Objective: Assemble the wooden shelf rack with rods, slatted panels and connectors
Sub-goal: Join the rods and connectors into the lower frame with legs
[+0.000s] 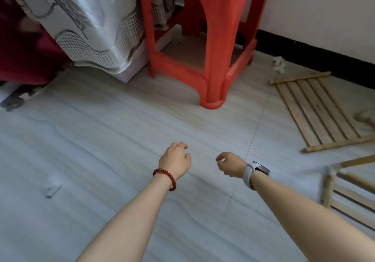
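Note:
My left hand and my right hand hover side by side over the pale tiled floor, fingers loosely curled, holding nothing. A slatted wooden panel lies flat on the floor at the right, well beyond my right hand. Part of an assembled piece of the rack, with slats, rods and a pale connector at its corner, shows at the lower right edge. A small white connector lies on the floor to the left of my left forearm.
A red plastic stool stands ahead of my hands. Left of it is a unit draped in white patterned cloth, with dark red fabric beyond. A white scrap lies near the black skirting board.

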